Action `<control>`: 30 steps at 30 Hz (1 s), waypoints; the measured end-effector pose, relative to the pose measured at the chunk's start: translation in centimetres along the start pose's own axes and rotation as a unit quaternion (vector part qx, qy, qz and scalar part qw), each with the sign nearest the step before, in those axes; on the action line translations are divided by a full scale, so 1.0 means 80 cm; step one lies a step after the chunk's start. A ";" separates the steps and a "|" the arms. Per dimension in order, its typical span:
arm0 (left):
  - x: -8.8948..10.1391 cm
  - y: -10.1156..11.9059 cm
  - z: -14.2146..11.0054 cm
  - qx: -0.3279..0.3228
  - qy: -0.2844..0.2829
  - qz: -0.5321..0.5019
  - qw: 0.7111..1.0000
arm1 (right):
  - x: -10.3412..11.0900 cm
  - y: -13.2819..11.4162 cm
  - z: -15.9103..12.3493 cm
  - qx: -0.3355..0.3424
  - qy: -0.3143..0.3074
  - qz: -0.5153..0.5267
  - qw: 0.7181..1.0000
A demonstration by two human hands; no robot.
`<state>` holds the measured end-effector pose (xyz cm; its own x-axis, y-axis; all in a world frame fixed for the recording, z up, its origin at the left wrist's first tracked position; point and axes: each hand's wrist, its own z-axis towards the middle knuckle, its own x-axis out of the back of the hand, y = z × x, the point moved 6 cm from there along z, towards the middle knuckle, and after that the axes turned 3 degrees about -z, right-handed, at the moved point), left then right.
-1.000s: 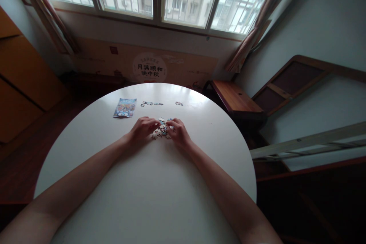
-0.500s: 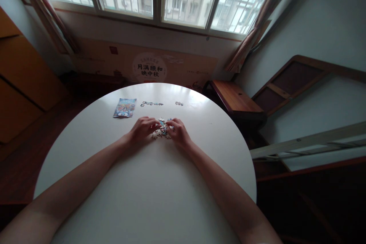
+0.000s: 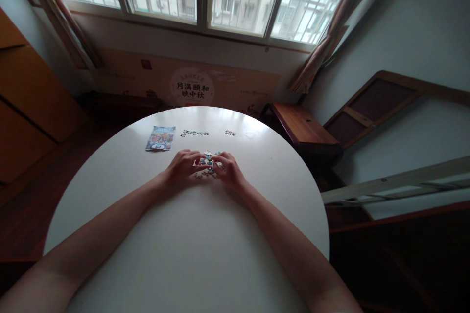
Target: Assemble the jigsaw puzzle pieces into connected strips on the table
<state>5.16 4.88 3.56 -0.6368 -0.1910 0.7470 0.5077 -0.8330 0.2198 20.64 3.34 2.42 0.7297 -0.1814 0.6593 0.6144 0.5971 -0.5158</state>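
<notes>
A small heap of jigsaw puzzle pieces [image 3: 209, 171] lies on the white round table [image 3: 191, 244], between my two hands. My left hand [image 3: 185, 162] rests at the heap's left side, thumb and fingers apart, with pieces showing in the gap. From the right, my right hand [image 3: 228, 168] reaches into the same heap with bent fingers spread from the thumb. Its fingers touch or hover over the pieces; whether a single piece is between them is too small to make out. Both hands partly hide the heap.
Beyond the heap lie a joined strip of puzzle pieces [image 3: 194, 132] and a smaller joined cluster [image 3: 230, 133]. A colourful printed packet [image 3: 160, 138] is to their left. A wooden stool [image 3: 303, 124] stands past the table's right edge, below the window.
My left thumb has spread away from its fingers over the heap. The right fingers have shifted slightly among the pieces. The strip, cluster and packet stay put.
</notes>
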 end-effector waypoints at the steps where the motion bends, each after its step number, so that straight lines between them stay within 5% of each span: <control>1: 0.000 0.001 0.000 -0.004 -0.002 0.001 1.000 | 0.000 0.000 0.000 0.002 -0.001 0.001 1.000; 30: 0.005 0.010 0.002 -0.038 0.013 -0.002 0.999 | -0.002 -0.001 0.000 0.016 -0.004 0.014 1.000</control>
<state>5.39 4.23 4.08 -0.6544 -0.2005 0.7291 0.4606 -0.8704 0.1741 20.47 3.30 2.40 0.7439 -0.1588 0.6492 0.5844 0.6259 -0.5165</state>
